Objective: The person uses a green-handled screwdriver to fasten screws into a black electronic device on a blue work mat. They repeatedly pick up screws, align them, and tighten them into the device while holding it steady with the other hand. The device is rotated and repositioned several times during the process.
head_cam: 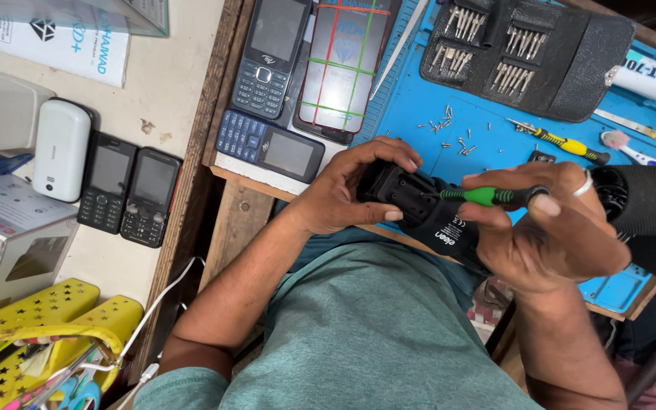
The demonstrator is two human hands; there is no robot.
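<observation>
The left hand (343,193) is clenched around the narrow end of a black handheld appliance (419,209), fingers curled over the top and thumb pressed beneath. The right hand (556,231) grasps a green-handled screwdriver (487,196) between thumb and forefinger (a ring shows on one finger), its shaft pointing toward the left-hand grip and meeting the appliance body just beside those fingers. The appliance lies across both hands, its wide round end (647,199) projecting past the right hand. Beyond the grips, on a blue work mat (419,114), lie loose screws (446,129), a yellow-handled screwdriver (563,143) and an open black bit case (525,53). Farther from the left-hand grip rest several keypad phones (267,144) and a smartphone (343,64).
</observation>
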